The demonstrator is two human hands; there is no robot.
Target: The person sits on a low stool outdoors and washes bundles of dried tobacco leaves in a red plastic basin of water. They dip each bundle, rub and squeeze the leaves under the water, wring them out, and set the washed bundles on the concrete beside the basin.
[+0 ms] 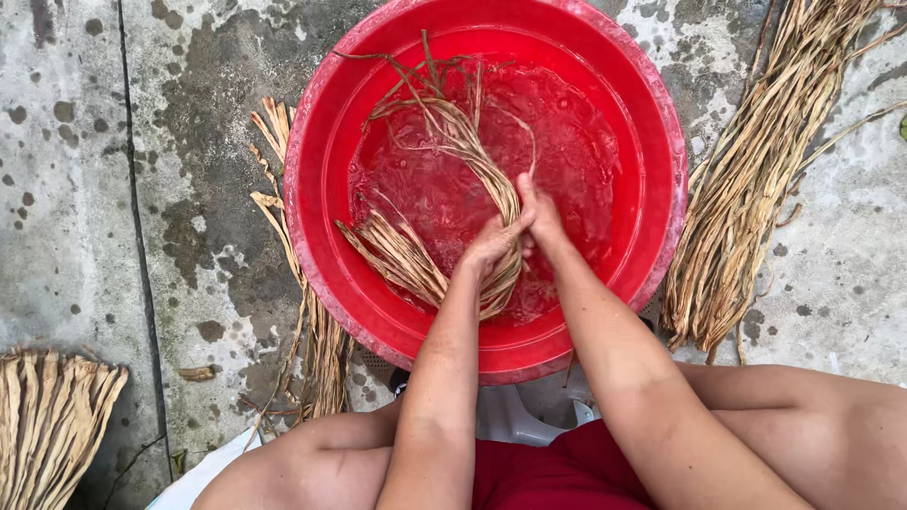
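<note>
While gripping tan dried fibre bundle [453, 142] in round red plastic basin [312, 189] at frame centre: left hand [491, 244], right hand [540, 219] both closed round strands; soaking step; next, full dunking.

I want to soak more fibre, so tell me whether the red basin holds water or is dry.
Holds water: the red basin shows rippling water around the fibre bundle both hands grip.

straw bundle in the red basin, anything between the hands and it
Nothing visible does: the left hand and the right hand already grip the straw bundle directly, over the water in the red basin.
</note>
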